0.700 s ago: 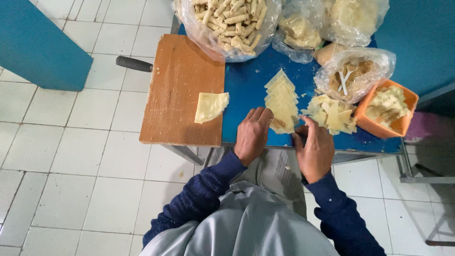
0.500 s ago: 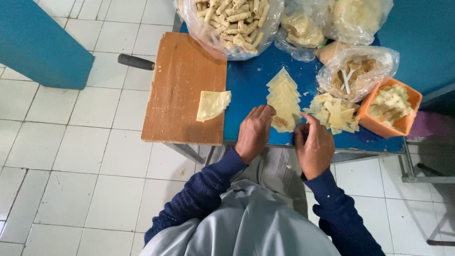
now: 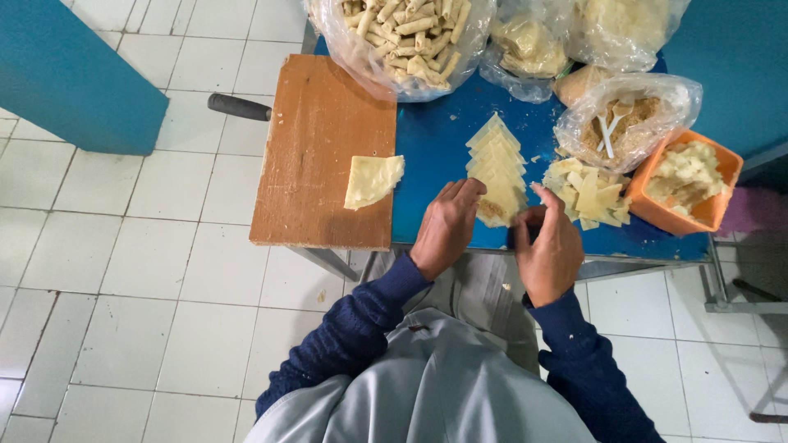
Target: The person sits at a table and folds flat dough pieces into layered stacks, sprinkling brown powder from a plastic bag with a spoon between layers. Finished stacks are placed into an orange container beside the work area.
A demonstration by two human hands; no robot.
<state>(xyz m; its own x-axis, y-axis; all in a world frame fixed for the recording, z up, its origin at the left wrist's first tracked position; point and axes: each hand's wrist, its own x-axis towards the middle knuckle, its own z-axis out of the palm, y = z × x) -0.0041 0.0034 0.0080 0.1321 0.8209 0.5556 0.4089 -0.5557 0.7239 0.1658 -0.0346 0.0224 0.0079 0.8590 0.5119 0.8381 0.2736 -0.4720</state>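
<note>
A row of overlapping pale dough wrappers lies on the blue table. A small heap of brown filling sits on the nearest wrapper. My left hand rests on the near left edge of that wrapper, fingers flat and together. On the right side of it my right hand has its fingers curled and pinches the wrapper's right corner. Whether the corner is lifted I cannot tell.
A wooden board on the left holds one single wrapper. At the back stand a plastic bag of finished rolls and other bags. A bag of brown filling, cut wrapper pieces and an orange tub stand right.
My right hand has shifted slightly toward the nearest wrapper, with its fingers now raised and curled at the corner. My left hand stays on the wrapper's left edge.
</note>
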